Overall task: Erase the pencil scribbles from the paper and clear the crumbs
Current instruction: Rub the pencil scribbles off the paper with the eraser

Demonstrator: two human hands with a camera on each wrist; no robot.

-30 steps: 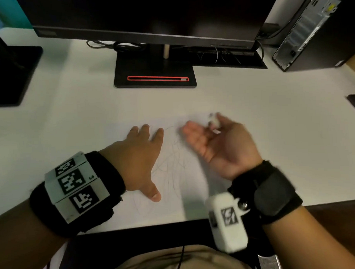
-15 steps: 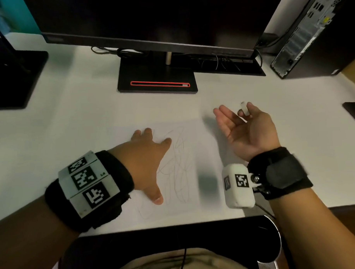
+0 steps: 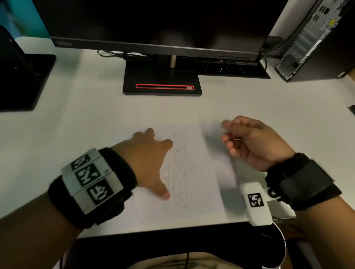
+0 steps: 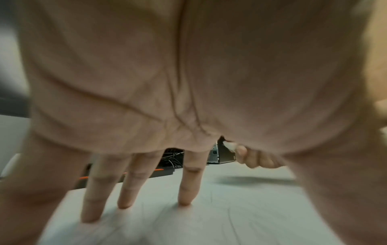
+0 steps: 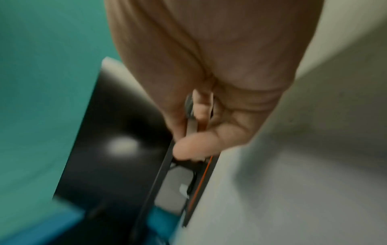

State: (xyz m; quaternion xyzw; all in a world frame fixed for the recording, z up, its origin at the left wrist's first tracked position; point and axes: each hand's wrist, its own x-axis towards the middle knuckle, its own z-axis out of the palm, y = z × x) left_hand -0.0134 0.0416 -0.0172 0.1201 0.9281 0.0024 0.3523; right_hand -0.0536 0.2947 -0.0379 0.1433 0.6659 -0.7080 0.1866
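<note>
Nearest the surface's [image 3: 52, 138] front edge, the paper [image 3: 196, 194] lies flat, pencil scribbles [image 3: 179, 174] running down its middle. Left hand [image 3: 147, 161] rests palm-down on the paper's left part, fingers [image 4: 186, 187] straight and spread, tips touching the sheet, thumb out toward the near side; grip is flat and wide, holding nothing. Left wrist band carries black-and-white markers.

Right hand [image 3: 251, 141] hovers just past the paper's right edge, above the surface, rolled so the knuckles face up, fingers curled in. Right wrist view shows a small pale eraser [image 5: 189, 106] pinched between thumb and fingers, probably; motion blur makes its outline unclear. Left wrist view also catches a pale bit at those curled fingertips.

Versus half a second back: right hand was open, palm up, eraser at the fingertips; now it has turned over and closed. One second back it sat over the scribbles; it is now right of the sheet. Left hand and paper unchanged.

Farther back: monitor base [image 3: 161, 82] with a red-outlined slot, monitor [image 3: 148, 20] above it, computer tower [image 3: 314, 35] far right.
</note>
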